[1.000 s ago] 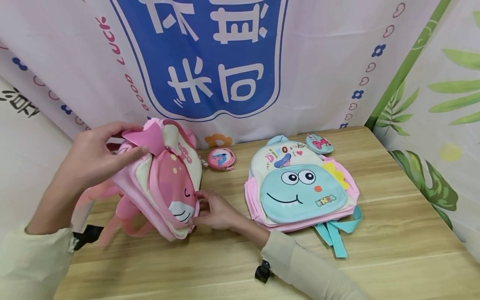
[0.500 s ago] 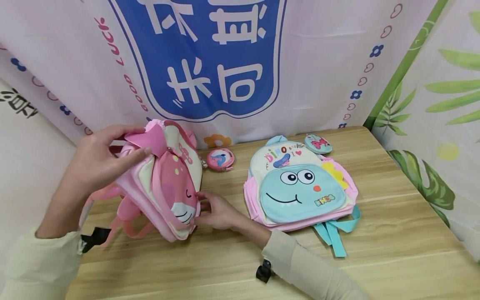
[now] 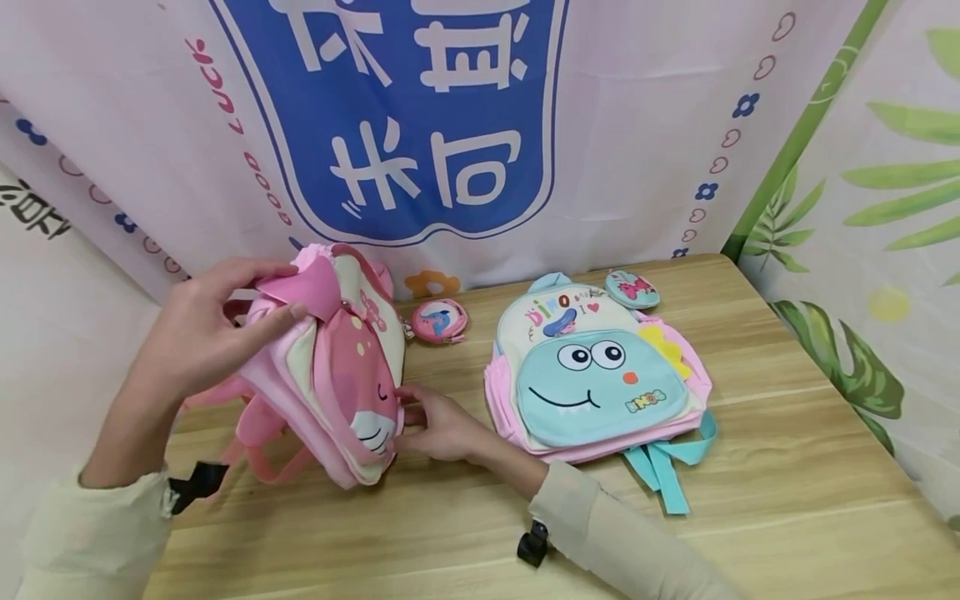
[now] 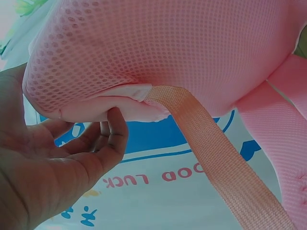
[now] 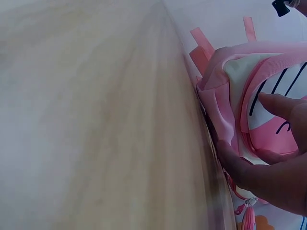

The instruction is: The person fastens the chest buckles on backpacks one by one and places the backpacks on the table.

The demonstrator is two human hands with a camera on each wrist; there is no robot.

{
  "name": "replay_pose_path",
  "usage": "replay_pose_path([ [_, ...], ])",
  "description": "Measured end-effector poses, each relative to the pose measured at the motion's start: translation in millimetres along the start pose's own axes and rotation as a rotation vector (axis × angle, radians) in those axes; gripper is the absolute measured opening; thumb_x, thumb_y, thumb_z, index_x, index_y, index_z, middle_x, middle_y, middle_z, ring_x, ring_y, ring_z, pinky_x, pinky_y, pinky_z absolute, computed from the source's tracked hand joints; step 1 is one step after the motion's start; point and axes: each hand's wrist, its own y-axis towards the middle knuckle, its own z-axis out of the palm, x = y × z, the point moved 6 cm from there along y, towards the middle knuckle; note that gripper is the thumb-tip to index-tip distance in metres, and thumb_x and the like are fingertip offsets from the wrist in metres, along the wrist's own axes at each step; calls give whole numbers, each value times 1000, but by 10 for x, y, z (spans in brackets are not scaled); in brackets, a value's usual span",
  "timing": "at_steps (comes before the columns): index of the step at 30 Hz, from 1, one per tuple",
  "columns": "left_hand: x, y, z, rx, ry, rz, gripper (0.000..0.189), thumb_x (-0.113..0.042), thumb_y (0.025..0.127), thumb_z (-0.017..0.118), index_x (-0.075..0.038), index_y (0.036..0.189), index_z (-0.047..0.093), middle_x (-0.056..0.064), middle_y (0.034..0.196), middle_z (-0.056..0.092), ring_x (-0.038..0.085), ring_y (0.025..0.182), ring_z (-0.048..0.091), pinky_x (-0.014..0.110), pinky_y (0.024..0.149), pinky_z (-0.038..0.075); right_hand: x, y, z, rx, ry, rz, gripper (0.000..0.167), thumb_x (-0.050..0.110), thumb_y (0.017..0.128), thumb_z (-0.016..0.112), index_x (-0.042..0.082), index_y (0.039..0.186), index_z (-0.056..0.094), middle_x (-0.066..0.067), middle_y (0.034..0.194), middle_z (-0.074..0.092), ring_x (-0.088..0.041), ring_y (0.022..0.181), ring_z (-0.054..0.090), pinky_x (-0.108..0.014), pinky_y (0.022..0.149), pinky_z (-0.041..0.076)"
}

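A pink whale-faced backpack [image 3: 352, 367] is held tilted at the left of the wooden table. My left hand [image 3: 198, 337] grips its upper left side, thumb over the front near a bright pink fin and fingers behind. In the left wrist view, those fingers curl under the edge of the mesh back panel [image 4: 168, 43], beside a webbing strap [image 4: 211, 153]. At the lower right of the front pocket, my right hand [image 3: 446, 427] holds the bag's edge. The right wrist view shows one digit on the printed face and others along the side. A round pink coin purse [image 3: 439, 321] hangs from the zipper.
A blue and pink dinosaur backpack [image 3: 600, 383] lies to the right, its teal straps [image 3: 663, 475] trailing forward and a round teal purse [image 3: 632, 289] behind it. The wooden table [image 3: 780, 500] ends at a printed cloth backdrop [image 3: 637, 125] at the rear.
My left hand and the upper left part of the pink backpack have shifted slightly to the right. My right hand keeps its place on the bag's edge. The dinosaur backpack lies as before.
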Motion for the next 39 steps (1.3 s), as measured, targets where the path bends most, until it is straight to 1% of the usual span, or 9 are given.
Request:
replay_pose_path([
  [6, -9, -43, 26, -20, -5, 36, 58, -28, 94, 81, -5, 145, 65, 25, 137, 66, 43, 108, 65, -6, 75, 38, 13, -50, -36, 1, -31, 18, 75, 14, 94, 81, 6, 160, 46, -15, 153, 60, -30, 139, 63, -35, 112, 55],
  [8, -20, -48, 35, -27, -11, 51, 57, -27, 94, 82, -6, 144, 66, 23, 136, 67, 36, 106, 66, -6, 75, 39, 32, -70, -54, -7, -43, 21, 74, 15, 95, 81, 6, 160, 46, -15, 154, 59, -31, 140, 62, -38, 114, 54],
  [13, -51, -61, 60, -32, -40, 67, 55, -27, 93, 84, -13, 144, 68, 15, 139, 67, 9, 102, 62, -5, 78, 42, 164, -144, -134, -52, -85, 7, 76, 20, 96, 80, 4, 161, 43, -15, 161, 53, -35, 142, 60, -44, 114, 54],
  [18, -102, -75, 102, -30, -90, 86, 56, -25, 93, 84, -17, 145, 67, 12, 140, 67, -4, 102, 57, -4, 81, 44, 396, -231, -227, -78, -49, -60, 73, 14, 99, 77, 4, 162, 41, -17, 165, 46, -41, 146, 54, -44, 113, 56],
  [23, -157, -81, 143, -32, -159, 131, 55, -18, 93, 82, -16, 146, 67, 11, 140, 66, -3, 106, 59, -2, 84, 47, 715, -315, -360, -127, -78, -173, 69, 12, 99, 76, 10, 161, 44, -11, 164, 48, -36, 146, 56, -47, 113, 55],
  [28, -207, -80, 188, -40, -221, 202, 55, -11, 92, 81, -13, 145, 66, 13, 141, 65, -2, 113, 58, 1, 87, 49, 1122, -375, -508, -209, -152, -320, 63, 12, 99, 76, 10, 157, 50, -10, 156, 55, -28, 141, 60, -36, 110, 58],
  [31, -237, -84, 217, -51, -252, 238, 55, -6, 91, 81, -12, 144, 67, 14, 142, 65, 0, 116, 58, 3, 89, 49, 1323, -386, -578, -247, -218, -362, 60, 19, 101, 76, 14, 156, 53, -8, 154, 56, -23, 141, 59, -32, 111, 56],
  [35, -280, -85, 270, -54, -303, 264, 55, -2, 91, 81, -10, 143, 68, 11, 142, 65, 2, 121, 58, 6, 92, 50, 1501, -379, -641, -278, -321, -399, 59, 28, 102, 74, 18, 156, 53, -1, 158, 54, -18, 144, 54, -38, 116, 53],
  [39, -344, -75, 326, -46, -346, 284, 53, 2, 91, 79, -10, 142, 68, 8, 143, 64, 4, 125, 59, 8, 95, 52, 1600, -381, -667, -282, -339, -437, 57, 28, 104, 72, 17, 157, 54, 0, 160, 51, -17, 143, 53, -36, 116, 53],
])
